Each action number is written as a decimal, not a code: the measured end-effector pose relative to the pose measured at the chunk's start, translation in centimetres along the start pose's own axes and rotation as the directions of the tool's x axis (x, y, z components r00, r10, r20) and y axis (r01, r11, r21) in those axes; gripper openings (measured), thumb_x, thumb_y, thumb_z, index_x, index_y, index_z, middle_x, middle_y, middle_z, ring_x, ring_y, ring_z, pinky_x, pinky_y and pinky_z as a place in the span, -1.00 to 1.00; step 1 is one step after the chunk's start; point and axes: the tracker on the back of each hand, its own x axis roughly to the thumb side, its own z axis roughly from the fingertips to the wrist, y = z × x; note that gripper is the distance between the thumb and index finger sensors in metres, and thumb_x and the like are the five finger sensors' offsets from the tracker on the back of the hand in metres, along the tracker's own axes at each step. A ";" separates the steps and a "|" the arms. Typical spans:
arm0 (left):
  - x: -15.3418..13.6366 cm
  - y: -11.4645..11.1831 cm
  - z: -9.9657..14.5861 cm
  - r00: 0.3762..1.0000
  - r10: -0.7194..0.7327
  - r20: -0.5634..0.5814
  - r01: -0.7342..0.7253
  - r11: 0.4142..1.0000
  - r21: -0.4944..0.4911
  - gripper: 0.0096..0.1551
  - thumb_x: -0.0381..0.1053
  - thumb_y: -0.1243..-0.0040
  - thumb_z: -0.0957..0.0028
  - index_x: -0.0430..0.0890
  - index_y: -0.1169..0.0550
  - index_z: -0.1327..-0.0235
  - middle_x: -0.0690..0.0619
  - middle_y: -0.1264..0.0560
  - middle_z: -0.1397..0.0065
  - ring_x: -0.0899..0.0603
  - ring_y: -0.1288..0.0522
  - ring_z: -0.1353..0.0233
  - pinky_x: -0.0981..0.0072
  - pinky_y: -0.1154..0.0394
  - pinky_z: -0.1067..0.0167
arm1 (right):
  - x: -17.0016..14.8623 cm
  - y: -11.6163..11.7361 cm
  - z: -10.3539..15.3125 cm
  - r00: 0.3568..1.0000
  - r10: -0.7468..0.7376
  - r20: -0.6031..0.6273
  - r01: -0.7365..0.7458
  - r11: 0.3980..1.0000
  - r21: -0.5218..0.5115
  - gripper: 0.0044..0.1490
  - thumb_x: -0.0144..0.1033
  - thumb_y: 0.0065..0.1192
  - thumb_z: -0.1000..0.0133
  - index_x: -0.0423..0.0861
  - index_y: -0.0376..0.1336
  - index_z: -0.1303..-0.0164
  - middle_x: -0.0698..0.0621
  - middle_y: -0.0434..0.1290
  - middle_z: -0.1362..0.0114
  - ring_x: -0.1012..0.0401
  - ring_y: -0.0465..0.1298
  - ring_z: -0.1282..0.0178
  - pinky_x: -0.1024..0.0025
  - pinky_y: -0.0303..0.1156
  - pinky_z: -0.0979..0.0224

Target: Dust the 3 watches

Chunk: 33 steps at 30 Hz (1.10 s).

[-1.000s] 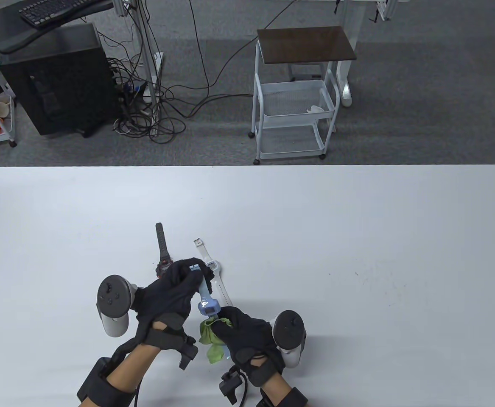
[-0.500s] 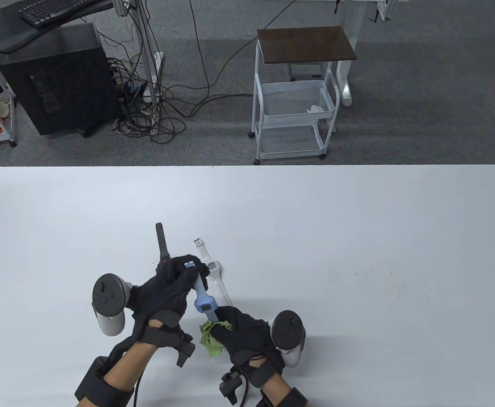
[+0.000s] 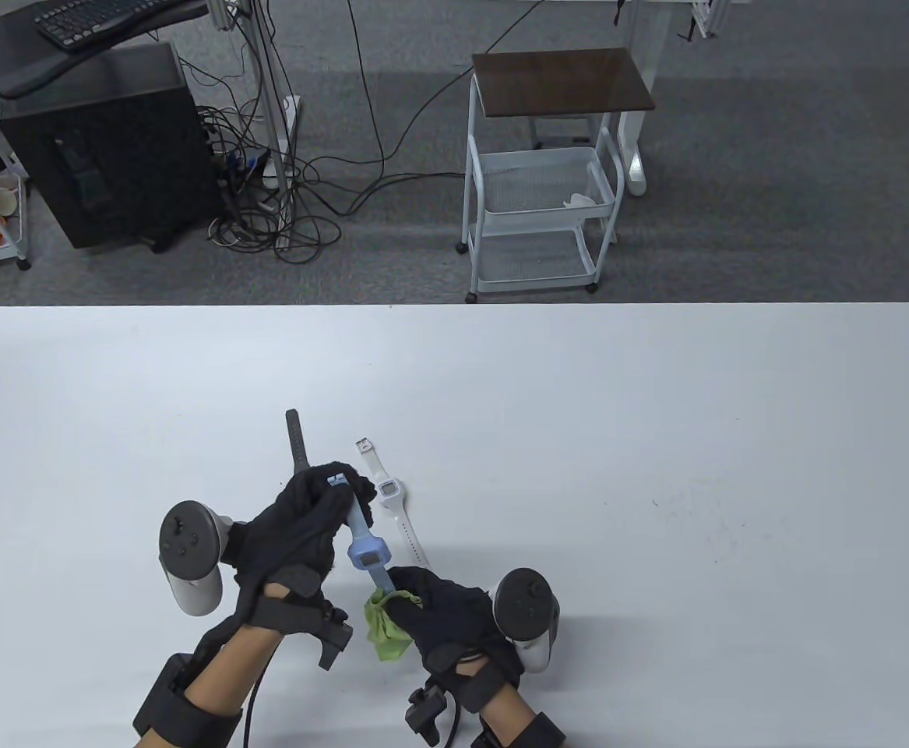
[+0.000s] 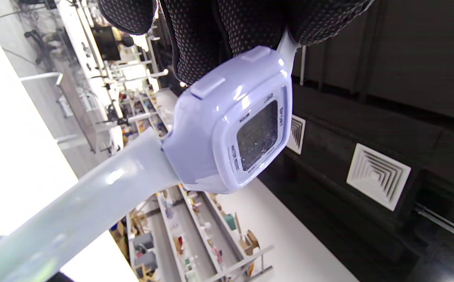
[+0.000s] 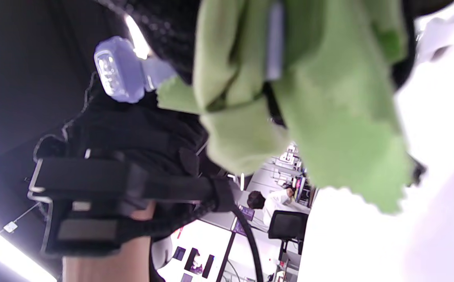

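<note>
Wiping the blue watch's lower strap

Table view: left hand (image 3: 306, 530) grips the blue watch (image 3: 365, 552) by its upper strap, held above the table, long axis running away from the person; right hand (image 3: 442, 615) pinches the green cloth (image 3: 385, 633) round the lower strap. Left wrist view: face tilted sideways. Right wrist view: cloth wraps the strap (next, probably the white watch (image 3: 390, 492) or black watch (image 3: 296, 440)).

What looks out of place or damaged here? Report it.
Nothing stands out. The left hand holds the blue watch while the right hand wipes its strap with the green cloth. White watch and black watch lie flat.
</note>
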 end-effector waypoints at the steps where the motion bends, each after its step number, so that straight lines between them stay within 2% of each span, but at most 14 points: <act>1: 0.0 0.0 0.0 1.000 -0.003 0.000 0.003 1.000 -0.001 -0.55 0.21 -0.04 -0.32 -0.02 -0.41 -0.31 0.20 -0.58 -0.14 -0.03 -0.54 -0.43 -0.15 -0.30 -0.49 | 0.0 0.0 0.0 1.000 -0.002 0.000 0.002 1.000 -0.001 -0.44 -0.26 0.35 0.09 -0.22 0.42 -0.09 -0.26 0.61 0.09 -0.04 0.62 0.28 -0.35 0.21 -0.19; 7: 0.2 0.3 -0.1 1.000 0.023 0.003 -0.023 1.000 0.004 -0.55 0.21 -0.03 -0.32 -0.02 -0.40 -0.31 0.19 -0.57 -0.13 -0.03 -0.54 -0.43 -0.15 -0.30 -0.49 | -0.5 0.0 0.0 1.000 0.003 -0.028 -0.003 1.000 0.000 -0.38 -0.01 0.39 0.07 -0.25 0.51 0.06 -0.14 0.72 0.36 0.15 0.68 0.58 -0.20 0.40 -0.07; 10: 0.3 0.5 -0.1 1.000 0.011 0.010 -0.011 1.000 0.015 -0.55 0.21 -0.03 -0.32 -0.02 -0.40 -0.31 0.20 -0.58 -0.13 -0.02 -0.54 -0.43 -0.15 -0.30 -0.49 | -0.4 0.1 0.0 1.000 0.002 -0.028 -0.002 1.000 0.005 -0.37 0.01 0.39 0.07 -0.25 0.52 0.08 -0.13 0.73 0.39 0.16 0.69 0.61 -0.18 0.42 -0.05; 14: 0.3 0.4 -0.1 1.000 0.009 0.008 -0.009 1.000 0.007 -0.55 0.21 -0.03 -0.32 -0.02 -0.40 -0.31 0.20 -0.57 -0.13 -0.03 -0.54 -0.43 -0.15 -0.30 -0.49 | -0.1 0.1 -0.1 1.000 0.016 -0.017 -0.015 1.000 0.018 -0.41 -0.09 0.38 0.08 -0.26 0.49 0.04 -0.17 0.70 0.31 0.10 0.67 0.51 -0.23 0.35 -0.11; 18: 0.4 0.5 -0.1 1.000 0.020 0.013 -0.020 1.000 0.017 -0.55 0.21 -0.03 -0.32 -0.02 -0.40 -0.31 0.20 -0.57 -0.13 -0.03 -0.54 -0.43 -0.15 -0.30 -0.49 | -0.1 0.3 -0.1 0.999 0.034 0.003 -0.034 0.998 0.053 -0.44 -0.26 0.39 0.11 -0.23 0.43 -0.06 -0.27 0.63 0.12 -0.03 0.63 0.31 -0.32 0.24 -0.18; 20: 0.4 0.6 -0.1 1.000 0.016 0.013 -0.016 1.000 0.016 -0.55 0.21 -0.03 -0.32 -0.02 -0.40 -0.32 0.20 -0.57 -0.14 -0.03 -0.54 -0.43 -0.15 -0.30 -0.49 | -0.1 0.3 -0.1 0.999 0.037 0.001 -0.037 0.998 0.044 -0.44 -0.24 0.38 0.10 -0.23 0.44 -0.06 -0.26 0.64 0.13 0.00 0.64 0.33 -0.31 0.27 -0.16; 26: 0.5 0.9 -0.2 0.999 0.040 0.023 -0.041 0.999 0.023 -0.55 0.21 -0.02 -0.32 -0.02 -0.40 -0.32 0.20 -0.57 -0.13 -0.03 -0.54 -0.43 -0.15 -0.30 -0.49 | -0.3 0.0 0.0 0.999 0.047 -0.028 -0.047 0.999 0.012 -0.39 -0.03 0.39 0.07 -0.26 0.52 0.08 -0.13 0.73 0.40 0.16 0.69 0.61 -0.19 0.41 -0.06; 29: 0.7 1.0 -0.1 0.999 0.026 0.028 -0.027 0.999 0.030 -0.55 0.21 -0.02 -0.32 -0.02 -0.39 -0.32 0.20 -0.57 -0.14 -0.03 -0.54 -0.43 -0.15 -0.30 -0.49 | -0.2 0.0 -0.1 0.999 0.045 -0.020 -0.045 0.999 0.018 -0.41 -0.07 0.38 0.08 -0.27 0.51 0.06 -0.14 0.72 0.36 0.14 0.69 0.57 -0.20 0.39 -0.09; 33: 0.7 1.0 -0.1 0.999 0.036 0.027 -0.036 0.999 0.031 -0.55 0.21 -0.02 -0.32 -0.02 -0.39 -0.32 0.20 -0.57 -0.14 -0.03 -0.54 -0.43 -0.15 -0.30 -0.49 | 0.0 0.3 -0.1 0.998 0.055 0.002 -0.055 0.997 0.046 -0.43 -0.24 0.39 0.10 -0.26 0.45 -0.03 -0.25 0.65 0.19 -0.01 0.64 0.38 -0.31 0.26 -0.17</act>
